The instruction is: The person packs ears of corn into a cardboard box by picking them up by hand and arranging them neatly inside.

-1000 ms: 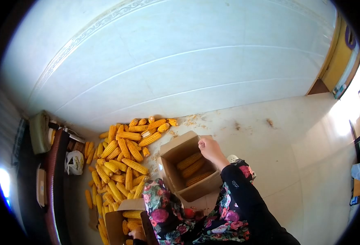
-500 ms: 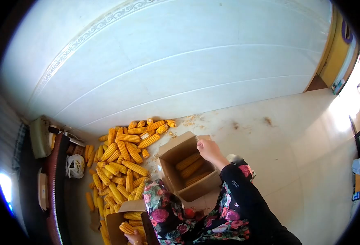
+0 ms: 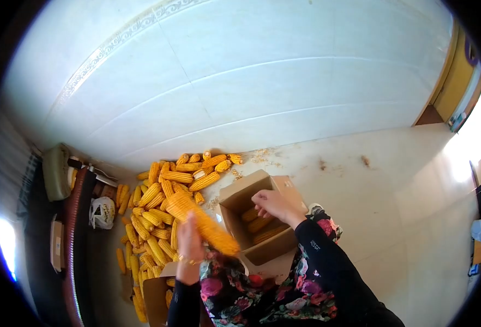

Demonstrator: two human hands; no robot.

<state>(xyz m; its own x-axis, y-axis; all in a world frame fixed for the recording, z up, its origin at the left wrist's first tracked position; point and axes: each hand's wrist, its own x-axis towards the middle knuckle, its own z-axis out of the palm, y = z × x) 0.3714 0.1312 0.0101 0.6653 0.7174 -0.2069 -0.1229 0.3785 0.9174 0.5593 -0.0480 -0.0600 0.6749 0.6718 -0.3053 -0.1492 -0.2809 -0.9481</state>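
Note:
My left hand [image 3: 191, 242] grips an ear of corn [image 3: 210, 229], raised over the corn pile and blurred by motion. My right hand [image 3: 273, 205] hovers above an open cardboard box [image 3: 270, 251], its fingers curled; whether anything is inside them is hidden. Several corn ears [image 3: 260, 224] lie at the bottom of that box. Beside my left forearm stands a second cardboard box [image 3: 155, 301], with corn partly visible inside it.
A heap of corn ears [image 3: 156, 218] covers the floor by the wall [image 3: 262, 87]. Loose kernels [image 3: 261, 159] are scattered behind the box. At left are a dark red piece of furniture [image 3: 76, 234] and a white plastic bag [image 3: 102, 213].
My left hand has lifted an ear of corn out of the near box and brought it up and right. My right hand has shifted slightly left over the other box.

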